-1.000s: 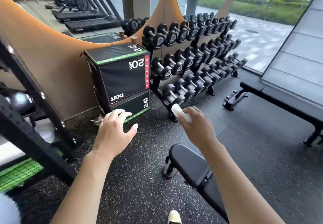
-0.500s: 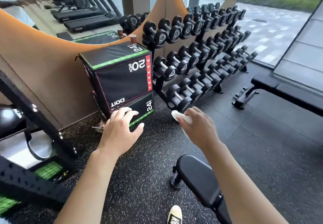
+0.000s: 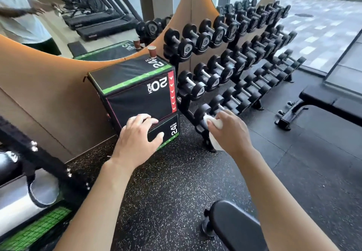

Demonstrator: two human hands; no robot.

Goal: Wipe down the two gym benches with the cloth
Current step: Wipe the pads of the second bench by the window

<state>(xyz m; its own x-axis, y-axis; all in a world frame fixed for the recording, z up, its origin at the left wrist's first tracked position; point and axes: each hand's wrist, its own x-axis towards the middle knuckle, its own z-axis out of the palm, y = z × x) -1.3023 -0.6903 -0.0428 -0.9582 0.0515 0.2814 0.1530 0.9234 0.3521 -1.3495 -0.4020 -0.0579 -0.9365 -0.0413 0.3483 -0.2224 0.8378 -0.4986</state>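
Speckled gym flooring fills more of the view now, the near bench (image 3: 233, 225) sliding lower; right hand (image 3: 229, 131) clamps the white cloth (image 3: 214, 125), left hand (image 3: 137, 139) relaxed, wiping not begun; second bench (image 3: 331, 102) waits right.

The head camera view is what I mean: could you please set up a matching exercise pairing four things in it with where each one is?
Things:
1. cloth
2. paper cup
3. near bench
4. far bench

Places:
A. on top of the plyo box
B. at the bottom edge, below the right forearm
C. gripped in the right hand
D. at the right, by the window

Pairs: 1-C, 2-A, 3-B, 4-D
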